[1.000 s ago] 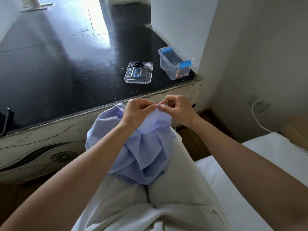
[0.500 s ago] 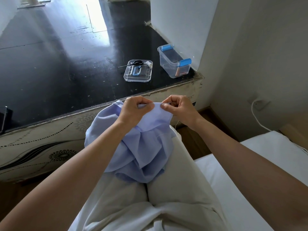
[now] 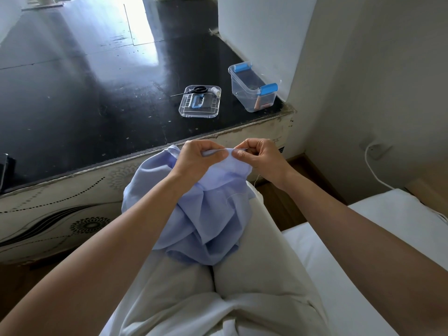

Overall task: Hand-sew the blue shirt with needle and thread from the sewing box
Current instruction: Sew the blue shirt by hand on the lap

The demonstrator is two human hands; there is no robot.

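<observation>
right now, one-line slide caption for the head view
Left hand and right hand pinch an edge of the blue shirt, sewing box beyond.

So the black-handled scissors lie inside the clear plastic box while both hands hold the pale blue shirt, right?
No: the head view shows the black-handled scissors on the flat clear lid beside that box. Left hand and right hand hold the pale blue shirt.

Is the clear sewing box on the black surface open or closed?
Open: the sewing box is uncovered, and its lid lies flat to its left, apart.
</observation>
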